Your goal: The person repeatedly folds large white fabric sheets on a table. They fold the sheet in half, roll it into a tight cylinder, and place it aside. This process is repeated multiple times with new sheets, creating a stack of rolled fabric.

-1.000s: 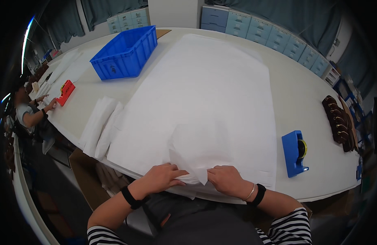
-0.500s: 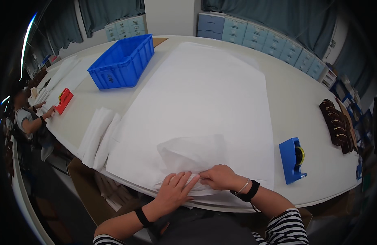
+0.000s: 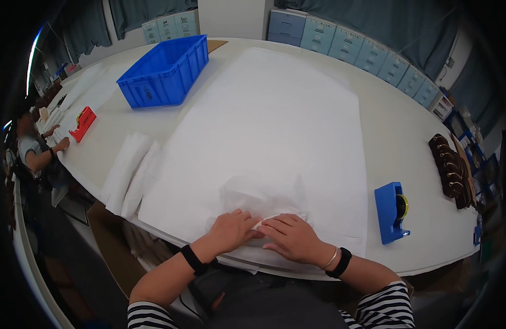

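Near the table's front edge, my left hand (image 3: 233, 231) and my right hand (image 3: 293, 237) lie side by side. Their fingers curl over a rolled or folded part of a thin white sheet of tissue paper (image 3: 258, 189). The sheet's loose, see-through far part spreads out beyond my fingertips. Under it lies a wide stack of large white sheets (image 3: 280, 115), reaching toward the far side of the table. What sits inside the rolled part, if anything, is hidden by my hands. Several white paper rolls (image 3: 129, 170) rest to the left of the stack.
A blue tape dispenser (image 3: 387, 214) stands on the right, with dark brown bundles (image 3: 447, 164) with metal rings beyond it. A blue plastic crate (image 3: 159, 88) sits at the far left. Further left, a person (image 3: 36, 148) works by a red tape dispenser (image 3: 84, 125). A cardboard box (image 3: 113, 247) is below the edge.
My right hand has gone from pinching the paper to lying over it with curled fingers. My left hand has turned and moved slightly forward. The other person's hand has left the red dispenser.
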A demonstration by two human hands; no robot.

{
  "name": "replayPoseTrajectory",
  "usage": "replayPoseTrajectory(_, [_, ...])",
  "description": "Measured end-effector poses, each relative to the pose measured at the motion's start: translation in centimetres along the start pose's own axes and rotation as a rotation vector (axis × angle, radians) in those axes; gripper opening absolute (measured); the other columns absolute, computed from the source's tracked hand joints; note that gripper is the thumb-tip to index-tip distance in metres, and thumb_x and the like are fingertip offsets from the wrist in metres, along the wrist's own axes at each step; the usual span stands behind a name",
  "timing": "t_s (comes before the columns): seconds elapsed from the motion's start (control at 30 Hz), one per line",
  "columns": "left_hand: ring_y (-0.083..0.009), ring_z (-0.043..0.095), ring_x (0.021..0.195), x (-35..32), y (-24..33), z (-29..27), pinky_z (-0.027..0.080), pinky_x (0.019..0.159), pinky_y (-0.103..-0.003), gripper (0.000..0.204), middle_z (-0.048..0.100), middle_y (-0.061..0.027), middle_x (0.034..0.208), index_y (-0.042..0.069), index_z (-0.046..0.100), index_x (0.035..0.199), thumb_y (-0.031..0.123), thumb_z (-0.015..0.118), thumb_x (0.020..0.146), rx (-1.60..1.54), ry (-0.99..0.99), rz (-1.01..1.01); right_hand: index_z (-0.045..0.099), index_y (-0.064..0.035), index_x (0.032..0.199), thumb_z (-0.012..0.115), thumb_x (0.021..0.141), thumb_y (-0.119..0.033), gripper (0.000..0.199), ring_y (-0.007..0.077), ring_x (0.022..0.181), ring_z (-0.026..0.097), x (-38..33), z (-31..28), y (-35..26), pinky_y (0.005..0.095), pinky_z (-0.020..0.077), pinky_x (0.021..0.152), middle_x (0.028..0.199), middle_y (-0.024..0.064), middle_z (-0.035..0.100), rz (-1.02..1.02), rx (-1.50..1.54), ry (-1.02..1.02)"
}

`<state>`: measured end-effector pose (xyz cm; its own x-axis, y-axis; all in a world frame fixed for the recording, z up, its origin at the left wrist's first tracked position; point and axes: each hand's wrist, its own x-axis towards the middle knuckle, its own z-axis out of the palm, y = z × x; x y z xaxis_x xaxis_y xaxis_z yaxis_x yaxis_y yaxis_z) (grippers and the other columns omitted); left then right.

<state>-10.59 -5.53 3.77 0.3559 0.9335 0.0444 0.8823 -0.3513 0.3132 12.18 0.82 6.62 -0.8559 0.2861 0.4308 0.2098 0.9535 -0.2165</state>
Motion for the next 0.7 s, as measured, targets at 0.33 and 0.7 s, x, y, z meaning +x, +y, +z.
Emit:
replayPoseTrajectory(0.33, [-0.0319,0.054,0.118,-1.8,1.9,-1.2,0.047,0.1,-0.043,0.072,0.056,-0.0116,0.129,0.005,0.057,0.135,0.045,0.077,0.079,0.114,0.235,0.201,0.065,-0.0174,0.132,0.08,0.08,-0.02,0.054,0.0256,0.099,0.067,-1.1,1.1,2.2,0.0375,0.0553,0.087,0.121,0.0051,0.07,0.245,0.313,-0.224])
replayPoseTrajectory(0.7, [-0.0241,0.058,0.101,1.0,-0.4,-1.0,0.052,0.083,-0.037,0.056,0.063,-0.0036,0.105,0.011,0.065,0.121,0.048,0.074,0.081,0.028,0.084,0.11,0.066,-0.01,0.132,0.08,0.083,-0.034,0.056,0.0273,0.101,0.068,0.4,-0.2,4.7,0.0361,0.0536,0.088,0.117,0.0101,0.072,0.445,0.514,-0.304])
